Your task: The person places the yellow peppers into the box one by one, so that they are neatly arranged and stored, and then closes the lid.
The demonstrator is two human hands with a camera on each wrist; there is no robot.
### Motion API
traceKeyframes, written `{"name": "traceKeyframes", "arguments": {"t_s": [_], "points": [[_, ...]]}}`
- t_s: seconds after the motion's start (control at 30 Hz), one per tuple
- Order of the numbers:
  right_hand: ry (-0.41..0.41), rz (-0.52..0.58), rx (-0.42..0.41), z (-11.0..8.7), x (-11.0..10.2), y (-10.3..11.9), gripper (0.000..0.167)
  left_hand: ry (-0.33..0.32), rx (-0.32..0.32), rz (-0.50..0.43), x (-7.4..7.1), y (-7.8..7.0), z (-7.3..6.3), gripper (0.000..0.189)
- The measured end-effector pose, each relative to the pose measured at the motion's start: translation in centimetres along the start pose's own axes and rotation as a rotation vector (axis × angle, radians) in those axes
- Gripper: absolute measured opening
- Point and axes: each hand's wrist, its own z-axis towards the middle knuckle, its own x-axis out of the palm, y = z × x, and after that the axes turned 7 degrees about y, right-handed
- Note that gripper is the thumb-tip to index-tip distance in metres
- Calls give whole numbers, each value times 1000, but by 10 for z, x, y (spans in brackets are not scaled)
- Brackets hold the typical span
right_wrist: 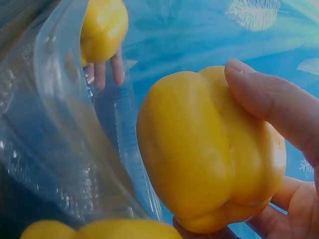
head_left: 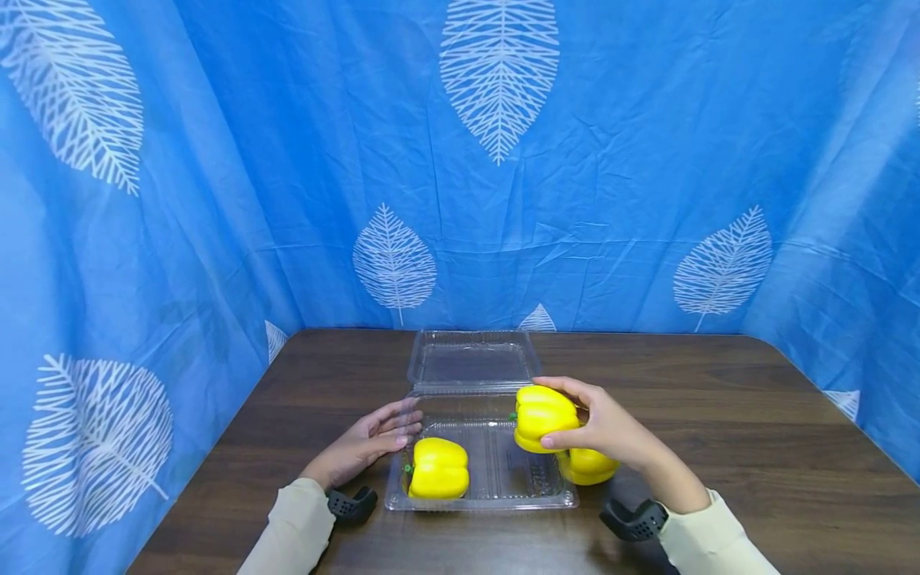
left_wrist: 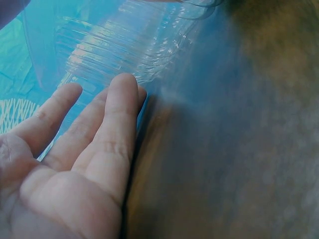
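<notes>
My right hand [head_left: 600, 419] grips a yellow bell pepper [head_left: 544, 418] with a green stem, above the right part of a clear plastic clamshell container [head_left: 496, 505]. In the right wrist view the thumb lies along one side of this pepper [right_wrist: 199, 149], the fingers behind it. A second yellow pepper [head_left: 439, 469] lies in the container's left part. Just beyond the container's right side is a third pepper [head_left: 591, 466], partly hidden behind the held one. My left hand [head_left: 370, 441], fingers extended, is at the container's left edge; in the left wrist view its fingertips [left_wrist: 123, 84] overlap the clear wall.
The container's lid [head_left: 474, 359] lies folded back toward the far edge of the dark wooden table [head_left: 719, 415]. Blue curtains [head_left: 611, 160] with white leaf prints stand behind and at both sides. Each wrist wears a black strap.
</notes>
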Motion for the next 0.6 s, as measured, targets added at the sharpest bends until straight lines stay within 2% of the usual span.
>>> {"name": "traceKeyframes", "arguments": {"t_s": [0.37,0.6], "points": [[1,2,21,11,10,4,84,-1,-4,-4,1,-1,-1,76],[-21,22,73,16,17,8,84,-3,0,-4,0,-1,-1,75]]}}
